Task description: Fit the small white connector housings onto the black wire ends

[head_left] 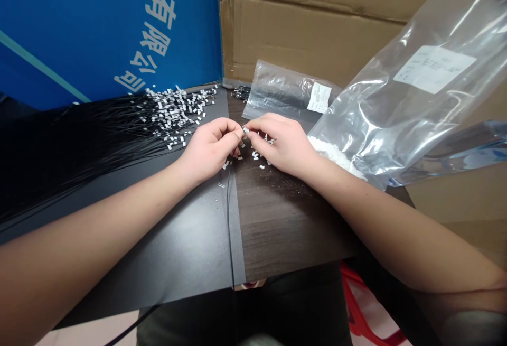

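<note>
My left hand (212, 148) and my right hand (279, 142) meet at the middle of a dark table (285, 219), fingertips pinched together on a tiny white connector piece (245, 130). A thin black wire (228, 208) runs from under my left hand toward the table's near edge. Several loose white pieces (259, 164) lie under and beside my hands. To the left, a spread bundle of black wires (79, 140) ends in many white connectors (178, 111).
A large clear plastic bag (415, 97) holding small white parts leans at the right. A smaller clear bag (285, 95) with a label lies behind my hands. A blue printed board (99, 29) and cardboard boxes (317, 24) stand at the back. Something red (356, 309) shows below the table.
</note>
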